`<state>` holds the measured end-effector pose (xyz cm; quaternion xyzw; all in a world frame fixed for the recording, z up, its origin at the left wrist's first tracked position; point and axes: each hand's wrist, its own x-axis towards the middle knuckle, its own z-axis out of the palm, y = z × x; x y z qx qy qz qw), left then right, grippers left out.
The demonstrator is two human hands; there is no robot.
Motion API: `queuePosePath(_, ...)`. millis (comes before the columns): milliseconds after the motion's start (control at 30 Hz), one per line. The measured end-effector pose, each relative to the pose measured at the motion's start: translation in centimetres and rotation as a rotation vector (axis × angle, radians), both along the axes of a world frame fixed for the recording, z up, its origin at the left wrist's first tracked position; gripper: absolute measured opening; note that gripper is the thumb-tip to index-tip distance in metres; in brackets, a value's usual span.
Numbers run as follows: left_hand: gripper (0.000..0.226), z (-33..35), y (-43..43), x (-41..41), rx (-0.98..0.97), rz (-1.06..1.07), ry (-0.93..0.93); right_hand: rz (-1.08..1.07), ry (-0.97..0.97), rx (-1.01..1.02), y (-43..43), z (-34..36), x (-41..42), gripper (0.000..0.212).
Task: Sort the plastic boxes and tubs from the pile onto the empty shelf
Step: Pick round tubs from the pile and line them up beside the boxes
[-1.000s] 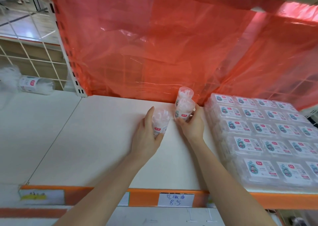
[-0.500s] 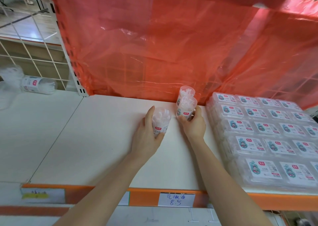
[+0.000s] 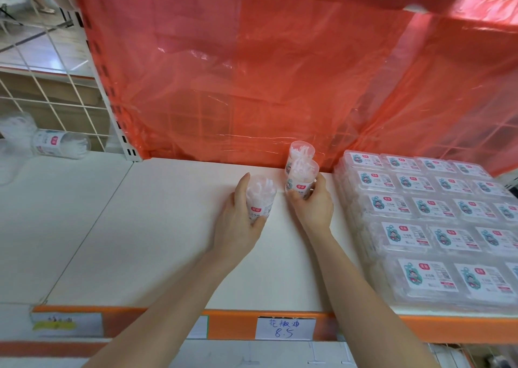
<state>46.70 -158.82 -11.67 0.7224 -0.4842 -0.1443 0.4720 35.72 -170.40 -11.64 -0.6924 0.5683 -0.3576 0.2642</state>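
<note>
On the white shelf [image 3: 173,241], my left hand [image 3: 238,222] grips a clear round tub [image 3: 260,199] filled with white sticks. My right hand [image 3: 314,208] grips a second clear tub [image 3: 302,175] just to the right of it. A third tub [image 3: 298,154] stands directly behind the second one, against the red plastic sheet. Right of my right hand, flat clear boxes [image 3: 437,213] with teal labels lie in neat stacked rows that fill the shelf's right part.
A red plastic sheet [image 3: 280,67] hangs behind the shelf. On the neighbouring shelf at far left lies another tub [image 3: 59,143] on its side beside blurred clear packs. An orange price rail [image 3: 420,328] with a handwritten tag [image 3: 284,328] runs along the front edge.
Both hands keep hold of their tubs in nearly the same place. The view has shifted slightly; the right-hand tub sits a little closer to the tub behind it.
</note>
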Motion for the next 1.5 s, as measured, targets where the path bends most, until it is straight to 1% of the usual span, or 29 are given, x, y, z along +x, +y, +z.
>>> queuePosePath(167,0.086,0.7,-2.7,0.7,0.062,-0.016,-0.014,0.000,0.006,-0.010,0.1,0.2,0.0,0.060)
queuePosePath(367,0.088,0.7,-6.7,1.5,0.077,0.004,0.008,0.011,0.026,-0.022,0.2,0.4,0.0,0.061)
queuePosePath(467,0.084,0.7,-8.3,1.8,0.084,-0.001,0.001,0.012,0.053,-0.035,0.3,0.6,-0.1,0.061)
queuePosePath(600,0.072,0.6,-9.8,1.9,0.097,0.017,0.018,0.004,0.056,-0.030,0.2,0.6,-0.2,0.061)
queuePosePath(900,0.067,0.6,-11.3,2.2,0.213,0.118,-0.050,0.002,0.108,-0.033,-0.2,0.5,-0.1,0.062)
queuePosePath(1133,0.057,0.8,-11.7,2.1,0.260,0.146,-0.094,0.007,0.112,-0.032,-0.1,0.5,-0.1,0.060)
queuePosePath(1300,0.056,1.1,-11.8,1.9,0.266,0.175,-0.106,0.007,0.112,-0.020,-0.1,0.6,-0.1,0.061)
queuePosePath(1500,0.060,1.3,-12.1,1.5,0.271,0.215,-0.100,0.011,0.124,-0.019,-0.1,0.5,-0.2,0.061)
